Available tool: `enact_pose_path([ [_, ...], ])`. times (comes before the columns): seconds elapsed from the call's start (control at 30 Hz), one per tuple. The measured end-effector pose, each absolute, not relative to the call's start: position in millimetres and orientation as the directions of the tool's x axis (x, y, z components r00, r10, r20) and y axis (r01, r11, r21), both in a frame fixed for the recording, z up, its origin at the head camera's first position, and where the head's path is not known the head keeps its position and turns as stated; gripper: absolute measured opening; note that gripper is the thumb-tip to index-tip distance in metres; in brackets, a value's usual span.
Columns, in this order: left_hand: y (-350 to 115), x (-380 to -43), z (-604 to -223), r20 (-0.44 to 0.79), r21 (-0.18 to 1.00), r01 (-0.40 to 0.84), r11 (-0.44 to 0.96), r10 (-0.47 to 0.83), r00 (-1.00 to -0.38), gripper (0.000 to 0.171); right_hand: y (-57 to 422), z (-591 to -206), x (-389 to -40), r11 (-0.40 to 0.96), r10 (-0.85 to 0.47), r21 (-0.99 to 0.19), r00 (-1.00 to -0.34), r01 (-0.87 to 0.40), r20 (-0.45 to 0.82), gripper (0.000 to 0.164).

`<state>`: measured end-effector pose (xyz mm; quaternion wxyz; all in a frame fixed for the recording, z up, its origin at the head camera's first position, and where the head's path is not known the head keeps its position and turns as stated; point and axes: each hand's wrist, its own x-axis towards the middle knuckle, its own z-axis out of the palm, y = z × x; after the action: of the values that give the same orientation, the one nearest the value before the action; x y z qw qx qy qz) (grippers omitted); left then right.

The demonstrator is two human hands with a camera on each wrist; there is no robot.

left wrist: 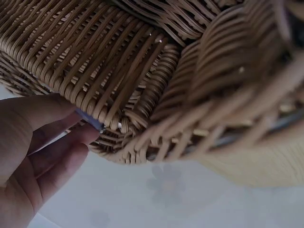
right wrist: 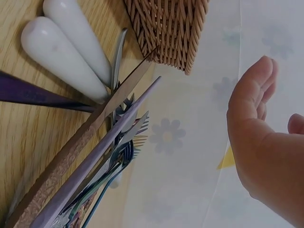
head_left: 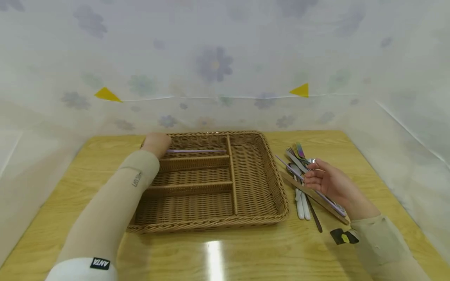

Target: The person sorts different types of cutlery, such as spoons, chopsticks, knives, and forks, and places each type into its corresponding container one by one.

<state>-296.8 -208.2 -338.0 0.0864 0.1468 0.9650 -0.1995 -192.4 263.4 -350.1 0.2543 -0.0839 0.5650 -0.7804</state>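
My left hand (head_left: 157,144) reaches into the back left compartment of a brown wicker cutlery basket (head_left: 211,225). A slim purple chopstick (head_left: 197,151) lies lengthwise there, its left end at that hand. In the left wrist view, thumb and fingers pinch a bluish-purple tip (left wrist: 90,118) beside the woven divider (left wrist: 95,61). My right hand (head_left: 330,185) hovers over a cutlery pile with fingers loosely bent, holding nothing. On the pile lie another purple chopstick (right wrist: 102,147), a brown knife (right wrist: 57,171) with a textured handle, forks (right wrist: 137,137) and white-handled pieces (right wrist: 61,59).
The basket's wide right compartment (head_left: 251,175) faces the pile across a strip of wooden table (head_left: 246,253). A black tag with a yellow mark (head_left: 344,237) shows by the right sleeve. Flower-patterned sheeting (head_left: 214,62) encloses the table's back and sides.
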Motion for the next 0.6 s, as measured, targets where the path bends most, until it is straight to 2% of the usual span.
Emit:
enact_pose_path([
  [0.2,-201.3,-299.1,-342.8,-0.291,-0.414,0.318,0.853,0.207,-0.934,0.012,264.6,-351.1,-192.6,-0.228,-0.491,-0.926,-0.856,0.302,-0.159,0.031],
  [0.5,-199.1,-300.0,-344.4,-0.321,-0.257,0.273,0.927,0.184,-0.929,0.017,265.8,-354.5,-193.4,-0.221,-0.488,-0.925,-0.856,0.309,-0.169,0.032],
  [0.6,-200.4,-298.0,-341.5,-0.312,-0.245,0.282,0.928,0.2,-0.929,0.015,266.5,-353.6,-195.6,-0.197,-0.495,-0.941,-0.856,0.275,-0.147,0.035],
])
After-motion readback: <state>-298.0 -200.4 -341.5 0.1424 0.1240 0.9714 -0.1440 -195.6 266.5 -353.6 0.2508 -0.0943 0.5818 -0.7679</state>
